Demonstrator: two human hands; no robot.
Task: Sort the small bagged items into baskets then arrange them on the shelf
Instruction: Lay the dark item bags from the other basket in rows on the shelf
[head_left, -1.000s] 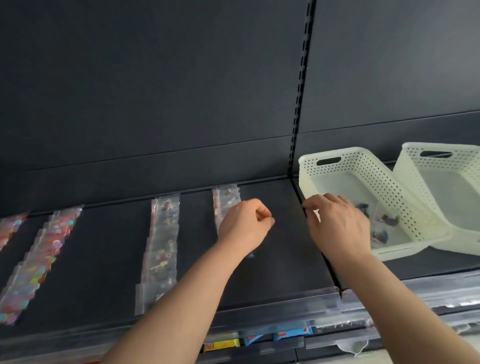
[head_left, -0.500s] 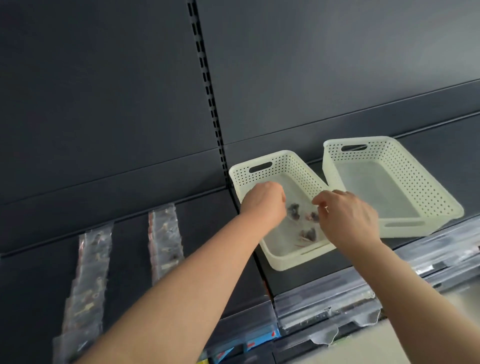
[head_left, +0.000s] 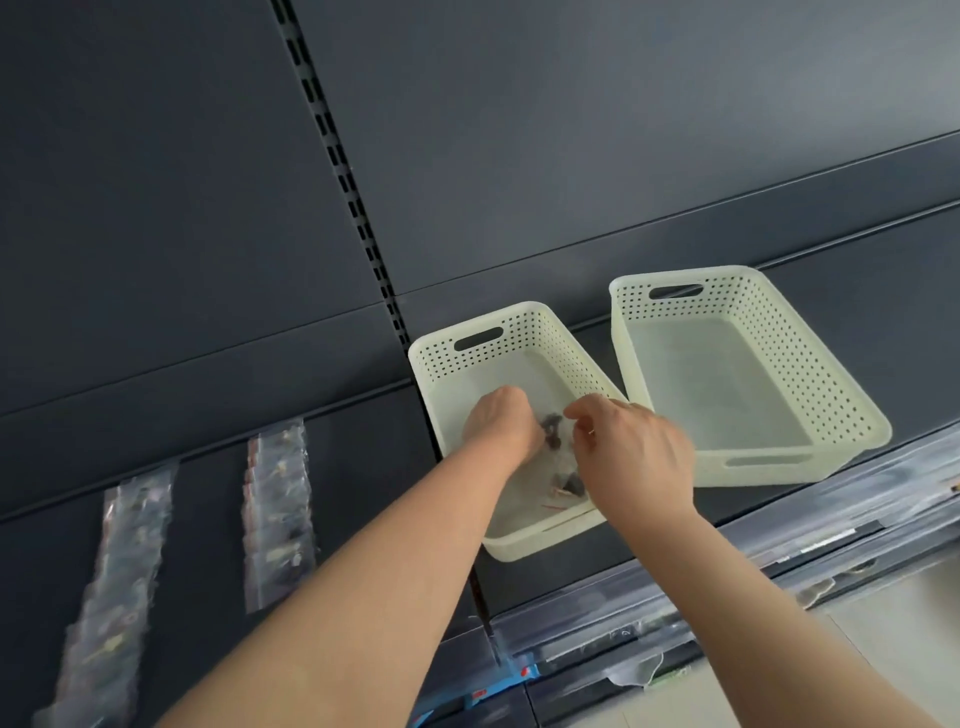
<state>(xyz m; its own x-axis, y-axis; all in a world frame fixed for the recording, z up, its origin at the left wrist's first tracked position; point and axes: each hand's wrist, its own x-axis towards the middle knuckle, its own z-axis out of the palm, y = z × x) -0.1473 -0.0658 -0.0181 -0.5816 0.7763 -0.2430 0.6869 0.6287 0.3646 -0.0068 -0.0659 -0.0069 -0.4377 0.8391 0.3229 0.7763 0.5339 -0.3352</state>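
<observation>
Both hands have come down into the left basket (head_left: 519, 318) since a second ago, when the left hand (head_left: 501, 423) was over the bag rows. Right fingertips (head_left: 574, 414) are drawn together, thumb against forefinger, pinching the edge of a clear bag (head_left: 553, 431) with dark pieces in it, held just above the basket floor at frame centre. On the left hand the fingers curl down behind the knuckles, so I cannot tell whether they grip that bag or only touch it. More bags (head_left: 569, 486) lie on the floor below, partly covered by the right hand (head_left: 636, 452), whose wrist also hides the basket's near right corner.

Close beside it, to the right, sits the right basket (head_left: 831, 374). Both stand on the dark shelf (head_left: 363, 467). At lower left two rows of overlapping bags lie on the shelf, one nearer (head_left: 278, 509), one at the frame edge (head_left: 117, 587). A slotted upright (head_left: 348, 192) runs up the back panel from the left basket's far corner. Clear rails (head_left: 675, 587) edge the shelf front at lower right.
</observation>
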